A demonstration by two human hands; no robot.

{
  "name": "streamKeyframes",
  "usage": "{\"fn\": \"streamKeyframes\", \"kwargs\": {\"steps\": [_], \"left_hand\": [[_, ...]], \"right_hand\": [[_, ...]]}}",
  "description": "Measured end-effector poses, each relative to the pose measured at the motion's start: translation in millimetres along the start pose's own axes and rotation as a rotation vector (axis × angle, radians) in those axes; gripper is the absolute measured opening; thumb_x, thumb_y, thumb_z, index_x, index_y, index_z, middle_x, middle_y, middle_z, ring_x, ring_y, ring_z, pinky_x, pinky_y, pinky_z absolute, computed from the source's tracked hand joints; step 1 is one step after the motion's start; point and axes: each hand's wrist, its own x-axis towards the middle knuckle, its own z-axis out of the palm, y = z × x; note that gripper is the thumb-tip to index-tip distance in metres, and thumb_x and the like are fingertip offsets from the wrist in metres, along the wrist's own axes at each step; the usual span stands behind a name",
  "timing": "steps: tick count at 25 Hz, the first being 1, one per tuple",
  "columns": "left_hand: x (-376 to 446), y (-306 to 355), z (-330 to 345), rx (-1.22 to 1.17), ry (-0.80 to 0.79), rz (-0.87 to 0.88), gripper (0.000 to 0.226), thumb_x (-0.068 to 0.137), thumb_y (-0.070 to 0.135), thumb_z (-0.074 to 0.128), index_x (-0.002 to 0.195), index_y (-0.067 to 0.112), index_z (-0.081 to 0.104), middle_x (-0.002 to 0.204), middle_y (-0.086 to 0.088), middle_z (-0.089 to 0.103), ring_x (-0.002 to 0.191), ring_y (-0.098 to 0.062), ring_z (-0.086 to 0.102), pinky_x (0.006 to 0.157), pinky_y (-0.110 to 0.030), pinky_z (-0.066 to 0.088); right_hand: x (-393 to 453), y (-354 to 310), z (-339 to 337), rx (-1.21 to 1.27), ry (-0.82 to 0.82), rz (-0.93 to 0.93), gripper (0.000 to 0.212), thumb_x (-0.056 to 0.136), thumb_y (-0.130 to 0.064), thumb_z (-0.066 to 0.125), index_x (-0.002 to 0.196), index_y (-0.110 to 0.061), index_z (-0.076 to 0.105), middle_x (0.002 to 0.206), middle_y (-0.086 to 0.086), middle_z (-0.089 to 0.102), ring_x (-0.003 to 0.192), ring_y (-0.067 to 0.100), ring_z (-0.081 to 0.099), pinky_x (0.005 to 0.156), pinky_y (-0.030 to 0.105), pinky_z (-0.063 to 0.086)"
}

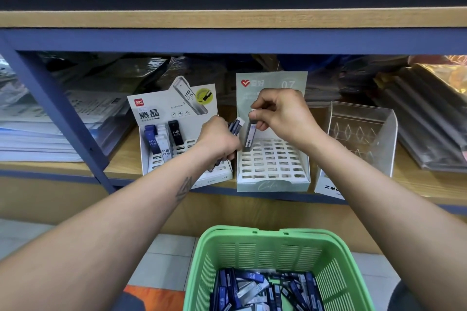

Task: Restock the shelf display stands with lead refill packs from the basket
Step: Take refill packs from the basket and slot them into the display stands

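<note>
The restocking looks barely begun. The left display stand [177, 134] holds only a few lead refill packs [161, 141] in its back rows, and the slots in front of them stand empty. The middle display stand [273, 161] shows a grid of bare slots, with only the one pack now being lowered into its back left corner. The clear acrylic stand [361, 131] to the right appears empty. The green basket [278, 250] below the shelf [121, 161] holds a deep jumble of packs, so most of the work remains.

The right hand [280, 111] reaches forward over the middle stand, fingers pinched on the top of a single refill pack [250, 134] held nearly upright, its foot at the slots. The left hand [217, 139], between the two stands, is closed around a small bundle of spare packs [235, 126] fanned up beside the right hand
</note>
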Motion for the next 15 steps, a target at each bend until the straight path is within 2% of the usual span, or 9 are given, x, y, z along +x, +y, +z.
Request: {"fn": "streamKeyframes", "kwargs": {"steps": [8, 11, 15], "left_hand": [[3, -3, 0, -0.031, -0.01, 0.056, 0.011, 0.075, 0.003, 0.069, 0.078, 0.007, 0.059, 0.048, -0.011, 0.06, 0.037, -0.022, 0.047, 0.045, -0.026, 0.039], [6, -6, -1, -0.07, -0.019, 0.031, 0.016, 0.075, 0.002, 0.073, 0.075, 0.009, 0.058, 0.048, -0.01, 0.059, 0.038, -0.022, 0.048, 0.044, -0.025, 0.039], [10, -11, -2, -0.192, -0.043, -0.034, 0.02, 0.073, 0.001, 0.078, 0.079, 0.007, 0.06, 0.051, -0.012, 0.059, 0.049, -0.024, 0.049, 0.056, -0.035, 0.04]], "right_hand": [[6, 8, 11, -0.046, 0.087, 0.018, 0.003, 0.091, -0.006, 0.073, 0.09, -0.004, 0.07, 0.069, 0.005, 0.069, 0.056, 0.01, 0.068, 0.066, 0.028, 0.061], [8, 6, 12, -0.08, 0.009, 0.021, 0.003, 0.092, -0.008, 0.072, 0.093, -0.006, 0.074, 0.073, 0.005, 0.071, 0.06, 0.012, 0.069, 0.069, 0.026, 0.06], [7, 7, 17, -0.183, -0.059, 0.02, 0.017, 0.096, -0.009, 0.066, 0.109, -0.01, 0.077, 0.083, -0.007, 0.067, 0.069, 0.002, 0.061, 0.073, 0.013, 0.049]]}}
